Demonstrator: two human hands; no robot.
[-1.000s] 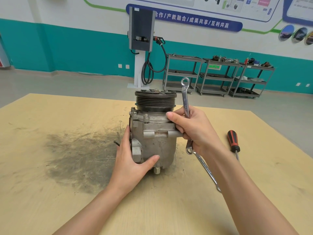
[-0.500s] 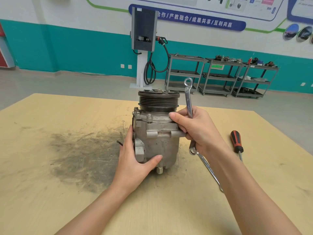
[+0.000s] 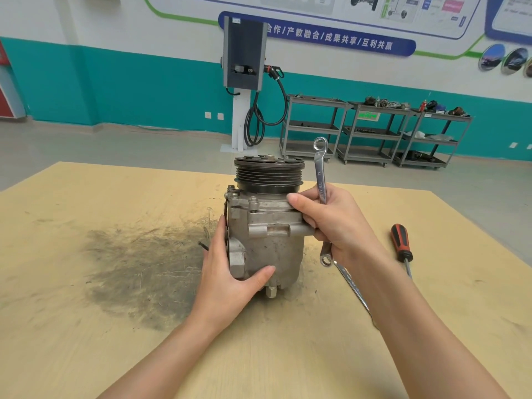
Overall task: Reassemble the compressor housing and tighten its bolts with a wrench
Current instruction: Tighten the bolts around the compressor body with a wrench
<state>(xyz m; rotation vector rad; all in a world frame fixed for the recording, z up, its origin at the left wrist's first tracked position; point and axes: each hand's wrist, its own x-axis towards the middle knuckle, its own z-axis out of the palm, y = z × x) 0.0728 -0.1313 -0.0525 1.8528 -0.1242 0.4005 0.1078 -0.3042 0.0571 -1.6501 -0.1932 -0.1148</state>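
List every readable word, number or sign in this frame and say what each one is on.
"STEEL" and "12": on the shank of the wrench that the right hand holds.
"合作/产教融合/成果共享/互利共赢": white on the blue banner on the wall.
Markings on the second wrench lying on the table: too blurred to read.
Wall posters and the green sign on the cart: too small to read.

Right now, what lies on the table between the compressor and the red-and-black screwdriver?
In the head view, the right hand gripping a wrench, plus a second wrench lying flat on the table, sit between compressor and screwdriver.
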